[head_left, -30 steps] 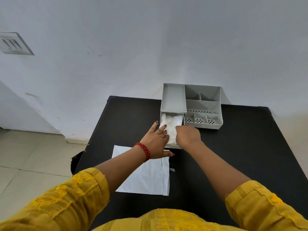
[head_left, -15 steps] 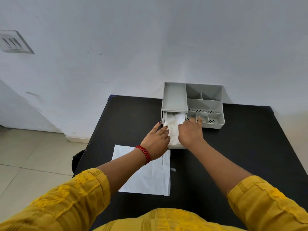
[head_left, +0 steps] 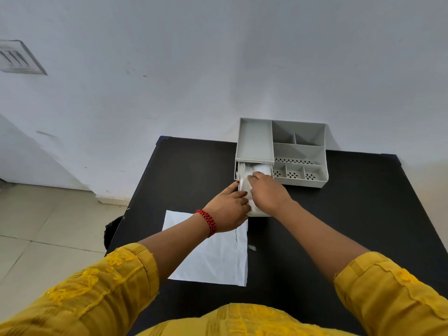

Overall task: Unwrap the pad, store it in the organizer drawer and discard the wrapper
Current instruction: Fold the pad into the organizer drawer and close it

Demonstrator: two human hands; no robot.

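pressing into the open drawer (head_left: 257, 213) of the grey organizer (head_left: 299, 151), my right hand (head_left: 268, 192) lies flat on the white pad (head_left: 260, 169); my left hand (head_left: 228, 209), fingers extended, touches the drawer's left edge. the flat wrapper (head_left: 215, 260) lies on the black surface (head_left: 339, 214).

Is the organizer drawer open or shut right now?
Open. The drawer is pulled out toward the person from the grey organizer, white pad showing inside, with both hands at it.

black table (head_left: 184, 175) | wall vent (head_left: 17, 58), upper left; tiled floor (head_left: 43, 214) left
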